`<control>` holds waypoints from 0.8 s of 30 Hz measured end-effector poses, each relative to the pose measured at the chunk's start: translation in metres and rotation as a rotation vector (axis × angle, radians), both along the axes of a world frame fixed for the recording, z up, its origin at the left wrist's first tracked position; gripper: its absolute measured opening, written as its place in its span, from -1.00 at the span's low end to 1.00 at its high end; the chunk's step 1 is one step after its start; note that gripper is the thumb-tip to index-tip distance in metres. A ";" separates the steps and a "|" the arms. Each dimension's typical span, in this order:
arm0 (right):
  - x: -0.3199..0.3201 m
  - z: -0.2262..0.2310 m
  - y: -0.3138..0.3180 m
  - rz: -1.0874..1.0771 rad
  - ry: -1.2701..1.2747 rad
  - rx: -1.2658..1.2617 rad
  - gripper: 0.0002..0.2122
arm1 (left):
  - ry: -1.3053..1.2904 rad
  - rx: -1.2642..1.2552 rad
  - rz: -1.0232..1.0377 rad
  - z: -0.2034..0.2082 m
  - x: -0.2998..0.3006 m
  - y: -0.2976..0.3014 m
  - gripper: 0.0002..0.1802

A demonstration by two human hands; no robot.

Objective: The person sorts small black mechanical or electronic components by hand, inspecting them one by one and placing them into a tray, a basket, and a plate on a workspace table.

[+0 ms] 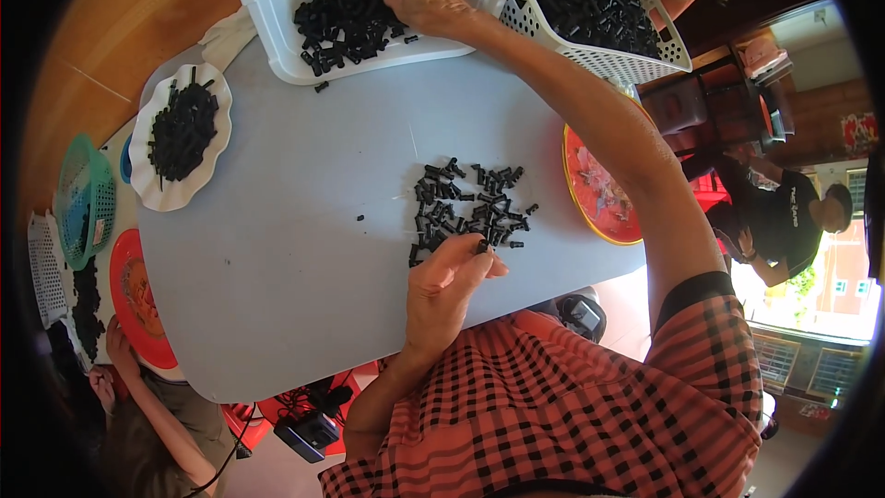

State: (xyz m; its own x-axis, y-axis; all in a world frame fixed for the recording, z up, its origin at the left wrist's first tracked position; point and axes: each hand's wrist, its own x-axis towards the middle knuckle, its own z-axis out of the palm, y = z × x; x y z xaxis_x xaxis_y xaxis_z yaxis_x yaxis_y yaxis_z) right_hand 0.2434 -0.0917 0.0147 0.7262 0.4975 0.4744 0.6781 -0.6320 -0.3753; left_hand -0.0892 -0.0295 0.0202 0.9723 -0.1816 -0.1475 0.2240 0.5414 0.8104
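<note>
My left hand (444, 300) is closed, pinching a small black tubular part (482, 246) between thumb and fingers at the near side of a loose pile of black parts (475, 203). My right hand (426, 2) reaches into a white plastic tub (277, 41) at the far side of the table. Its fingers are bent down at the edge of a heap of similar black parts (346, 23), and whatever the fingertips hold is hidden.
The grey table (286, 221) carries a scalloped white dish (143, 157) of black pieces at left. A white perforated basket (678, 53) of black parts stands right of the tub. A red tray (590, 175) lies under my right arm. Another person's hand (120, 346) is at lower left.
</note>
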 end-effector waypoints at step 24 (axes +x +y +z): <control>0.010 0.014 -0.001 0.207 0.140 -0.047 -0.81 | 0.052 -0.023 -0.027 0.011 -0.004 -0.005 -0.77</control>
